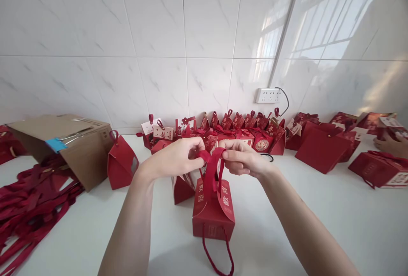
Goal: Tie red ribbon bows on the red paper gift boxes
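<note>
Head view: both my hands pinch the red ribbon above the box.
My left hand and right hand each grip the ribbon between thumb and fingers, probably to keep it taut over the red gift box, which sits upright on the white tabletop between my forearms, its cord looping toward me. A triangular box crowds its far left edge; I can't tell whether they touch. Room for moving looks widest on the near side and to the right.

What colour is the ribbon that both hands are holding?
The ribbon is plain red, clearest in the head view.
</note>
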`<state>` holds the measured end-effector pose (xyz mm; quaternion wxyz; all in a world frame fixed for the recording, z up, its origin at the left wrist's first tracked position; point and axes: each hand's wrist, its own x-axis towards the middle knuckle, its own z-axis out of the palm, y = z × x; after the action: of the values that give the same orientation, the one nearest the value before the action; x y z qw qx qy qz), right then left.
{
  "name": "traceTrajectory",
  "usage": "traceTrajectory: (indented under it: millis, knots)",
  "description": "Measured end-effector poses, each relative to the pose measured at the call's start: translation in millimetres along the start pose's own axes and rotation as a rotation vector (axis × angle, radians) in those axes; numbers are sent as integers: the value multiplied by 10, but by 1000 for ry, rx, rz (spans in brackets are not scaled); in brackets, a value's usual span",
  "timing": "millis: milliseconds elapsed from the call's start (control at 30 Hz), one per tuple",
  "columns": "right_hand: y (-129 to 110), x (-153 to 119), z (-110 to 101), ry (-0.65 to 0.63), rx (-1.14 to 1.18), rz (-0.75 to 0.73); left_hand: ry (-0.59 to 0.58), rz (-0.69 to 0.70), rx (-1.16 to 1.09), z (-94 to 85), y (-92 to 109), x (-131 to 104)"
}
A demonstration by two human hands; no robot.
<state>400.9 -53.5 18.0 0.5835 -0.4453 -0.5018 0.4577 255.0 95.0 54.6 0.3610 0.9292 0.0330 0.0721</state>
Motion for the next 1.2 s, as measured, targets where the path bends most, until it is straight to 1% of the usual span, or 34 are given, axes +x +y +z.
traceTrajectory:
  millis: [67,100,133,200,267,367,433,467,500,600,700,800,900,1067,1200]
  knots:
    - [-138,53,14,-43,-157,-15,60,-15,-35,-27,32,-75]
    - [-200,64,26,-36,-219,-26,118,-37,-19,-35,51,-120]
    - [-252,66,42,-9,-267,-39,191,-60,16,-40,70,-168]
    - [-323,47,77,84,-326,-72,322,-80,98,-43,109,-255]
    - [-354,11,110,176,-357,-111,373,-37,128,-41,142,-302]
    - [-365,-38,129,307,-420,-176,372,80,42,-28,166,-244]
    - [-371,-53,124,393,-467,-226,381,145,-92,-7,154,-135]
    - [-377,-54,121,416,-470,-241,381,168,-186,9,141,-72]
    - [-384,-52,120,415,-455,-243,370,188,-291,29,123,-10]
    - [-406,-38,134,342,-351,-208,307,245,-586,109,60,143]
    - [-403,-27,165,301,-289,-205,299,302,-742,190,11,225]
    - [-375,-19,184,303,-251,-208,299,311,-883,246,-2,251]
    - [-347,-4,195,347,-198,-226,295,290,-993,279,19,250]
    - [-333,20,241,375,-194,-272,315,245,-1056,316,106,236]
    - [-330,25,260,405,-205,-285,356,222,-1034,334,193,216]
